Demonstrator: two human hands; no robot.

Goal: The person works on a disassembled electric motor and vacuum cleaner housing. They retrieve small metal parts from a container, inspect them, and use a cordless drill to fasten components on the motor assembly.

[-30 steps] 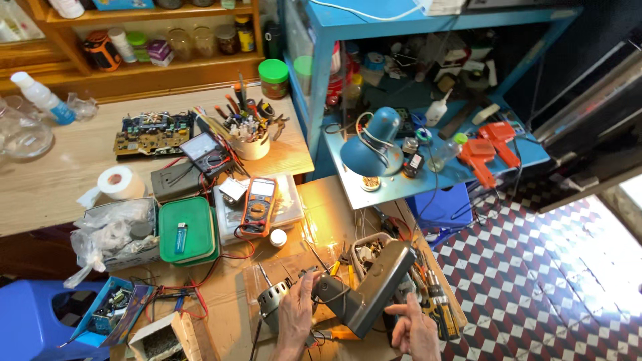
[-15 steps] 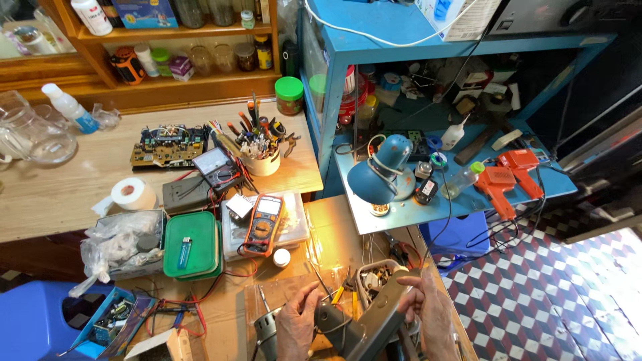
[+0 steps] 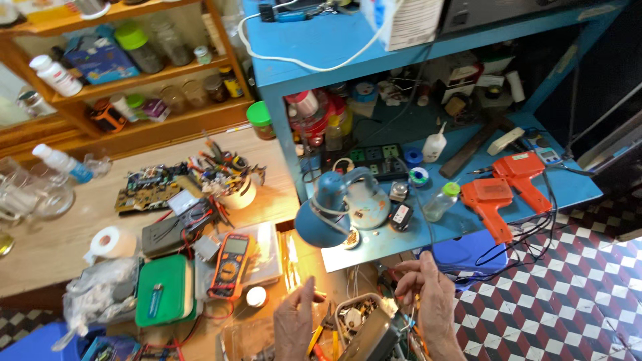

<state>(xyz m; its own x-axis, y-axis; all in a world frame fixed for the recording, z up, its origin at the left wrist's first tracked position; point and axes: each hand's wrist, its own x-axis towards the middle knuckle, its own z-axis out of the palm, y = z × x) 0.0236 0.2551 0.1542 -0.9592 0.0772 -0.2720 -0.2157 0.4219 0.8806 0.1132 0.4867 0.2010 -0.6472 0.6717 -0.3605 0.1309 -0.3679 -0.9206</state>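
Observation:
My left hand is at the bottom edge with its back to the camera, fingers curled and thumb up; its palm is hidden. My right hand is raised beside it, fingertips pinched on thin wires that run down toward a grey device lying between the hands. A small tray of loose metal parts lies just above the device. Yellow-handled pliers rest next to my left hand.
A blue desk lamp shines on the wooden bench. On the bench are an orange multimeter, a green box, a tape roll, a cup of tools and a circuit board. Two orange soldering guns lie on the blue shelf.
Both hands have come off the grey device and risen. My right hand now pinches wires under the blue shelf's edge. The view has tilted upward.

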